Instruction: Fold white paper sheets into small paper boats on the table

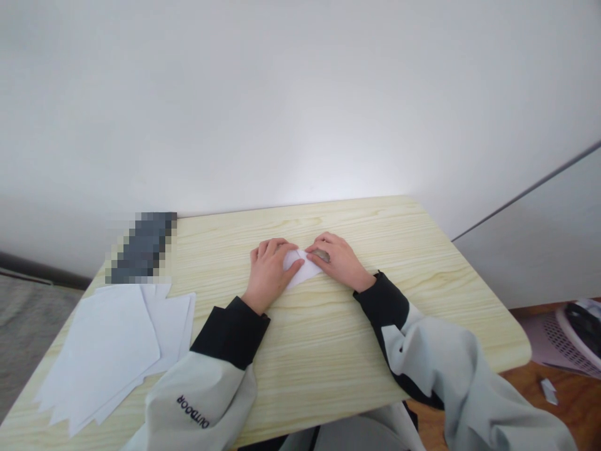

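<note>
A small folded piece of white paper (306, 269) lies on the table around its middle, with a crease running across its upper part. My left hand (271, 264) grips its left side, thumb pressed on top and the other fingers curled at the far edge. On the opposite side my right hand (339, 260) holds the paper's upper right part between thumb and fingers. Both hands rest low over the wood-grain table (319, 351). My fingers hide the paper's left end and part of its far edge.
A loose pile of white paper sheets (107, 351) spreads over the table's left side. Behind it lies a dark, pixelated flat object (143, 247). The white wall (300, 106) borders the table's back edge. A pink basket (558, 338) stands on the floor at right.
</note>
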`<state>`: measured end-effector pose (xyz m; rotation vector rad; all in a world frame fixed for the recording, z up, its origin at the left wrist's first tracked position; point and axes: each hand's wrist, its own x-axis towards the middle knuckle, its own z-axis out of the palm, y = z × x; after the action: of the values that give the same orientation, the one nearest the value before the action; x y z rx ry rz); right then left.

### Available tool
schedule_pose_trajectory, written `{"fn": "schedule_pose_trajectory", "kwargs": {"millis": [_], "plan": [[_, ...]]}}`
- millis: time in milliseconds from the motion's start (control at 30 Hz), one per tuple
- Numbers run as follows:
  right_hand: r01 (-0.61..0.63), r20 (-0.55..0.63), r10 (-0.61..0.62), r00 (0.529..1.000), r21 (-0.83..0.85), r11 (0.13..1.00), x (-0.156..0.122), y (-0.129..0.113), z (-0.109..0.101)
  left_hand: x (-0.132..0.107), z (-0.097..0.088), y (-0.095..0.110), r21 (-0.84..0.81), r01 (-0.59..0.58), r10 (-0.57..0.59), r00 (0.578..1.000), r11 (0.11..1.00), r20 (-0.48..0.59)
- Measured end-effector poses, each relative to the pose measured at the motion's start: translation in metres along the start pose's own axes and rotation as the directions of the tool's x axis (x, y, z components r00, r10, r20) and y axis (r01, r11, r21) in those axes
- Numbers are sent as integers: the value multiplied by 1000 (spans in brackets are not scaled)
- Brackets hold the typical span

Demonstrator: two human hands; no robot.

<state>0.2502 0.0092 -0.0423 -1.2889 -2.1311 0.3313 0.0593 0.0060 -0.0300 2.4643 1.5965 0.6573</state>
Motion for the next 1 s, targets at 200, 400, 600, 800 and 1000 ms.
{"fn": "schedule_pose_trajectory", "kwargs": {"millis": [200,400,600,800,1000], "plan": [[-25,19,23,1000,92,995,0,1,1,4,2,-7,-206,68,-65,998,976,19],[-49,-5,53,999,284,957,-2,-8,-2,7,-3,-6,-407,97,-84,995,908,50],[-89,-10,96,995,296,951,-3,-15,-1,6,-9,-1,-410,95,-56,993,907,106],[-79,33,73,997,271,959,-3,-16,-1,4,-9,4,-401,18,14,997,916,78],[6,51,-21,998,282,959,-2,-15,-7,2,-10,6,-428,2,22,998,904,52]]}}
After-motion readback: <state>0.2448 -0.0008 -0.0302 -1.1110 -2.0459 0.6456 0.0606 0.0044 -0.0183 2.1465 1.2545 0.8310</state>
